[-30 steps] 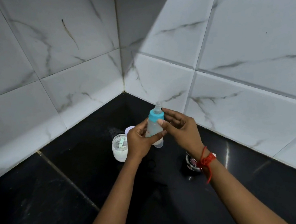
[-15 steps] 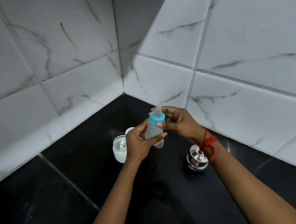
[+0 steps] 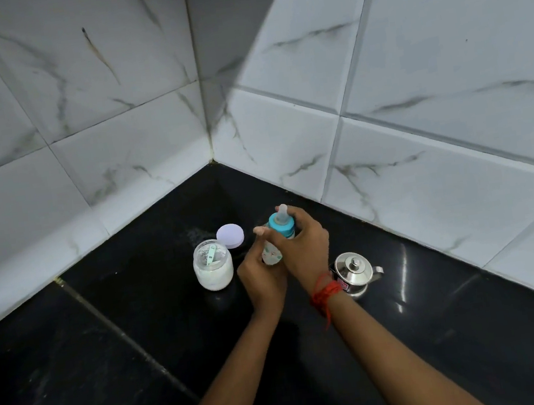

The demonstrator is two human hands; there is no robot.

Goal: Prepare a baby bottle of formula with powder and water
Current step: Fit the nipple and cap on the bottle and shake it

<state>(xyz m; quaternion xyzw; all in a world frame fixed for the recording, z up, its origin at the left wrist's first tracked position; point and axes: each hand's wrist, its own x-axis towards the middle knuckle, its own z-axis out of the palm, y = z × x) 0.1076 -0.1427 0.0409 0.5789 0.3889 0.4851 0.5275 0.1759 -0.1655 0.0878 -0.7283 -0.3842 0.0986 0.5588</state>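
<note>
At frame centre, left grip (image 3: 262,281) holds the bottle (image 3: 270,253), right grip (image 3: 305,248) clasps its teal collar (image 3: 280,227), apparently tightening; shaking likely next.

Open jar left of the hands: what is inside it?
White powder lies in the jar, with a mint-green scoop resting on it. Whatever lies beneath the powder surface is covered.

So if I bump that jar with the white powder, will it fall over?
Probably not easily: the jar looks short and wide, and sits flat on the counter. It looks like glass, so likely heavy for its size and breakable if dropped. Its lid is off beside it, so a hard knock could spill powder and the scoop.
</note>
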